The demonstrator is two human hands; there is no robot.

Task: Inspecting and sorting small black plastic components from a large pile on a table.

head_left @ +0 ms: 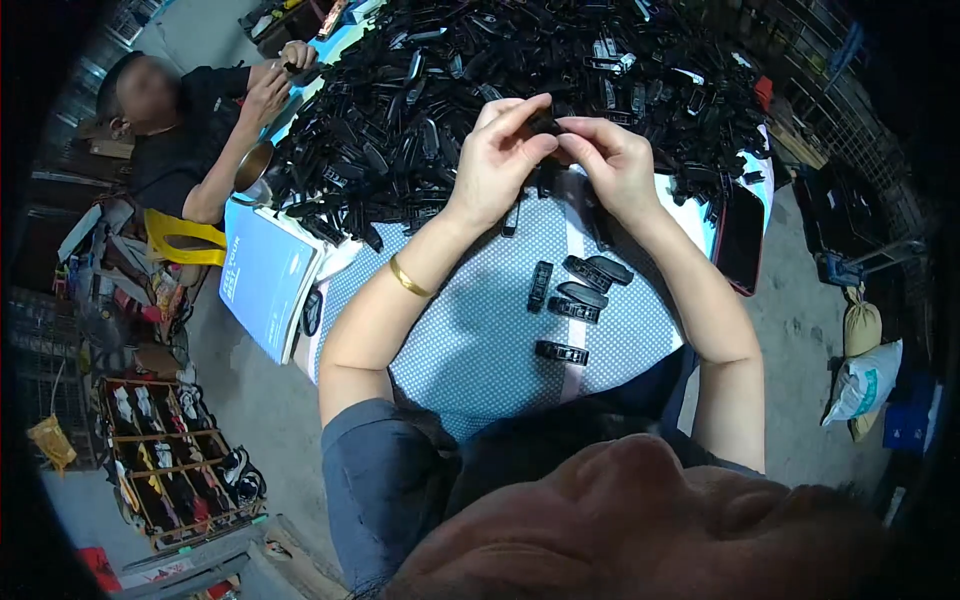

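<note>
My left hand (492, 165) and my right hand (618, 168) meet at the near edge of a big pile of black plastic parts (400, 120). Between their fingertips they pinch a small black plastic part (545, 122), mostly hidden by the fingers, so its exact kind cannot be made out. Below the hands, on a patterned cloth (470, 340), lie several similar black parts: one narrow piece (540, 287) stands apart, a few lie close together, and a single piece (562, 352) rests nearest to me. A gold bracelet (408, 278) circles my left wrist.
A blue-covered book (268, 280) lies at the left table edge beside a metal cup (254, 168). A dark phone-like slab (740, 240) lies at the right edge. Far left, a co-worker (165, 140) handles something small near a yellow chair (185, 240). A shoe rack (165, 440) and sacks (862, 385) stand on the floor.
</note>
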